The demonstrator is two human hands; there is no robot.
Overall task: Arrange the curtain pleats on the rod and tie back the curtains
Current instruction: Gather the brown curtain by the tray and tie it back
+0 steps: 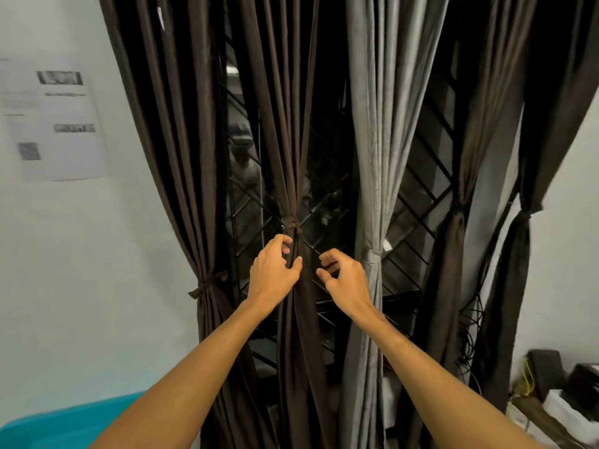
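Several curtain panels hang over a dark window. The middle brown curtain [285,131] is gathered by a knotted brown tie [291,223]. My left hand [275,270] rests on that curtain just below the knot, fingers curled against the fabric. My right hand [345,277] hovers to the right of the curtain with fingers bent and apart, holding nothing. A grey curtain [377,140] to the right is bound by a grey tie [372,254]. The left brown curtain [181,140] carries a tie [207,285]. Two dark curtains [453,254] on the right are tied as well.
A black metal window grille [418,202] shows between the panels. A printed sheet [55,121] is stuck on the left wall. A teal object [64,422] sits at the bottom left. Boxes, cables and clutter [557,393] lie at the bottom right.
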